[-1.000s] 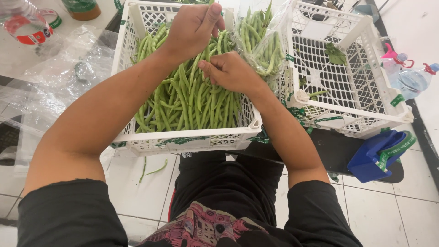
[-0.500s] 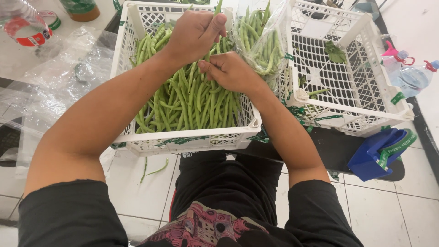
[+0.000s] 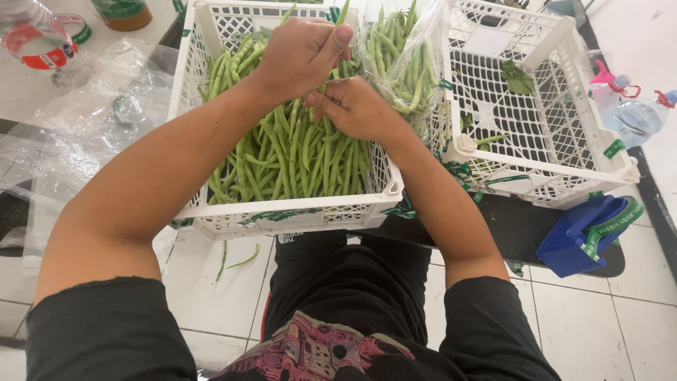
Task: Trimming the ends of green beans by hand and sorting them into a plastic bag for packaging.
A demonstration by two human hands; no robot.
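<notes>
**Both hands closed on green beans above the white lattice crate**

Left hand (image 3: 300, 53): raised over the far half of the white plastic lattice crate (image 3: 282, 215). Fingers curled shut around a small bunch of long green beans (image 3: 296, 152); bean tips stand out above the fist. Thumb pressed along the bunch.

Right hand (image 3: 360, 109): just below and right of the left hand, touching it at the fingertips. Fingers closed on beans from the same bunch; how many cannot be told, the grip being hidden under the knuckles.

Beans: the bulk lies loose in the near crate, filling it from the front wall to about the middle, mostly lengthwise. The crate rests on the seated person's lap, against black trousers.

Clear plastic bag (image 3: 405, 60): stands between the two crates, just beside the right hand, holding more green beans upright.

Second white plastic lattice crate (image 3: 564, 162): to the right, touching the bag, nearly bare inside apart from a green leaf (image 3: 518, 77) and one stray bean (image 3: 490, 140).

Surroundings: two stray beans (image 3: 240, 259) on the white tiled floor under the near crate; a blue plastic tape dispenser (image 3: 585, 236) with green tape at lower right; crumpled clear plastic sheeting (image 3: 92, 120) at left; a pink-capped spray bottle (image 3: 617, 95) at far right.
</notes>
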